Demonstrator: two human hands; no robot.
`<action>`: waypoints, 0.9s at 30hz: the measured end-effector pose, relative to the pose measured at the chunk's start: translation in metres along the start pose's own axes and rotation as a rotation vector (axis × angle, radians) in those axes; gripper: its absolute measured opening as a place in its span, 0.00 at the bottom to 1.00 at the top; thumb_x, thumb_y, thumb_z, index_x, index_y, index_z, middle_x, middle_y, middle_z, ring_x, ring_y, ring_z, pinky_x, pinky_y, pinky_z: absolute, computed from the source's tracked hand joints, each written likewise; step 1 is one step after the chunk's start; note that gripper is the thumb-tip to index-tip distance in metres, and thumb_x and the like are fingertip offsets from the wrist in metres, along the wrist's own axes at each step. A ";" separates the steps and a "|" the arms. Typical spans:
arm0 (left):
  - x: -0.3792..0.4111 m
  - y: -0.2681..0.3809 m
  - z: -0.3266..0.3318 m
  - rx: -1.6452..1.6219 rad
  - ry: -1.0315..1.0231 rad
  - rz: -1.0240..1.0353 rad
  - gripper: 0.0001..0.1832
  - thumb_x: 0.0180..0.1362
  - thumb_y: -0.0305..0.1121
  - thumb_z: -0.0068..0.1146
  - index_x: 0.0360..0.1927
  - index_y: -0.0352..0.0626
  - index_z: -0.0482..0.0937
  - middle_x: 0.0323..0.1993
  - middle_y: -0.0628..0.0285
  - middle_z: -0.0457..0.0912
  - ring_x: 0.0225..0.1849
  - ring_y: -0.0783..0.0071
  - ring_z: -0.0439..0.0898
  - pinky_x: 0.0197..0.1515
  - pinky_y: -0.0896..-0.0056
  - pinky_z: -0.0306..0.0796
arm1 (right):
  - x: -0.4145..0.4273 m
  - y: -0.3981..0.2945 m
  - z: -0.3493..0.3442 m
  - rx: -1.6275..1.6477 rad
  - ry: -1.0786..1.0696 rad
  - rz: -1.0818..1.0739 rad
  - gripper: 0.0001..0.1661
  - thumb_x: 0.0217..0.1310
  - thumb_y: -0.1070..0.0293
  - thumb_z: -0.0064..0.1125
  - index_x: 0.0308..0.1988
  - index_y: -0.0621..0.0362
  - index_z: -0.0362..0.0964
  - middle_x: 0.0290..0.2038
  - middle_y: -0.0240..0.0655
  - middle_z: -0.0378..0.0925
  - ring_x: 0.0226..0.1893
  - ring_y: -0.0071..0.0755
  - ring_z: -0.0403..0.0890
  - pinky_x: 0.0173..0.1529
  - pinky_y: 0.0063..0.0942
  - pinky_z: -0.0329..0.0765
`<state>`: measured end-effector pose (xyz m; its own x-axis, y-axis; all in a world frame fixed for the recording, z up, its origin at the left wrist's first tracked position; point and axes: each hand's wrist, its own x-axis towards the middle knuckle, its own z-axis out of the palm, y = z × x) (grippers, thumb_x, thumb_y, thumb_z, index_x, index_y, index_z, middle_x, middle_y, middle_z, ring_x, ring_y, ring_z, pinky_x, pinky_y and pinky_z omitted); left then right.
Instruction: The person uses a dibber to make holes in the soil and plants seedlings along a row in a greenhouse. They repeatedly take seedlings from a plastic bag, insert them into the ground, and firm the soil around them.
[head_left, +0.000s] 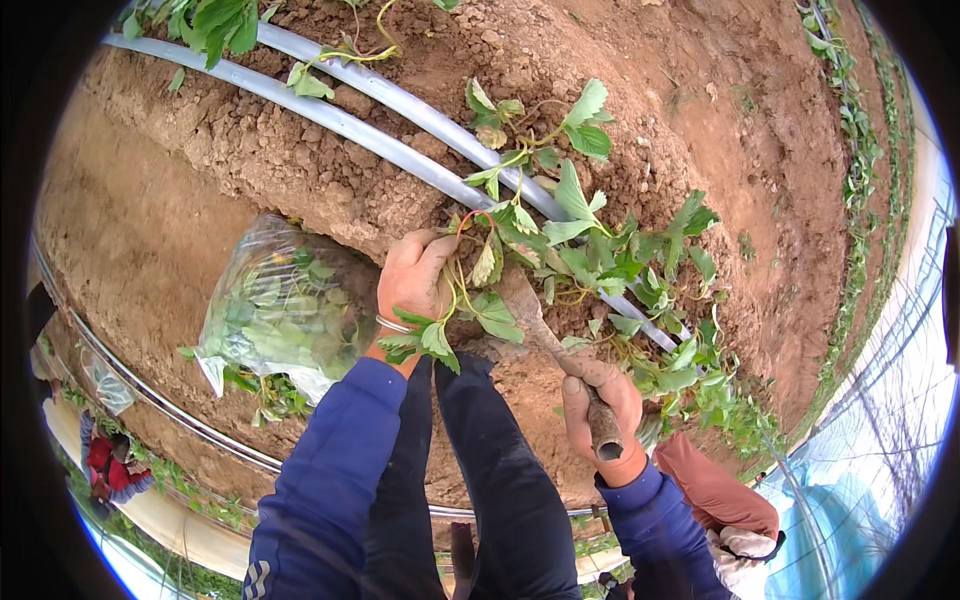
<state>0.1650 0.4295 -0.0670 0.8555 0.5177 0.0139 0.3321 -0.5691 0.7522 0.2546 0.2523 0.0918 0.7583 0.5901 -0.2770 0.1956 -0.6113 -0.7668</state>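
Note:
My right hand (611, 409) is closed around the hollow metal handle of a hand trowel (536, 315), whose soil-covered blade points into the raised soil bed. To its left, my left hand (416, 277) holds a leafy strawberry plant (491, 315) by its stems at the bed's side; its fingertips are partly hidden. Two flat grey drip-irrigation tapes (360, 139) run along the bed and pass under strawberry plants (592, 255) beyond the trowel. A clear plastic bag (277, 307) filled with green plants lies left of my left hand.
More strawberry plants (712, 382) grow along the bed at the right. A person in reddish trousers (716, 487) is close by at the lower right, and another in a red vest (109, 461) is far left. A long pipe (172, 409) crosses the ground behind the bag.

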 end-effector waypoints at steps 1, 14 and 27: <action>0.000 0.001 0.001 0.009 0.008 0.017 0.16 0.41 0.21 0.57 0.37 0.45 0.78 0.33 0.61 0.75 0.34 0.58 0.74 0.36 0.66 0.69 | -0.005 -0.002 -0.005 -0.004 0.025 -0.026 0.10 0.50 0.78 0.56 0.37 0.61 0.75 0.26 0.41 0.78 0.24 0.38 0.79 0.28 0.28 0.74; -0.008 0.017 -0.004 0.218 -0.173 -0.133 0.14 0.42 0.27 0.54 0.36 0.46 0.76 0.36 0.61 0.71 0.40 0.59 0.70 0.38 0.61 0.69 | 0.072 -0.005 0.075 0.200 -0.014 -0.125 0.10 0.52 0.81 0.54 0.38 0.64 0.73 0.30 0.42 0.77 0.27 0.39 0.79 0.33 0.25 0.74; 0.014 0.000 -0.014 -0.045 -0.119 -0.051 0.26 0.41 0.28 0.65 0.48 0.43 0.74 0.37 0.54 0.71 0.38 0.53 0.74 0.40 0.63 0.70 | -0.035 -0.028 -0.019 0.706 0.294 0.429 0.11 0.61 0.63 0.50 0.36 0.59 0.63 0.19 0.30 0.62 0.15 0.20 0.60 0.19 0.22 0.63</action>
<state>0.1716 0.4464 -0.0576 0.8797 0.4647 -0.1014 0.3608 -0.5131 0.7788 0.2343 0.2387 0.1342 0.8267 0.1648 -0.5379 -0.5002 -0.2223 -0.8369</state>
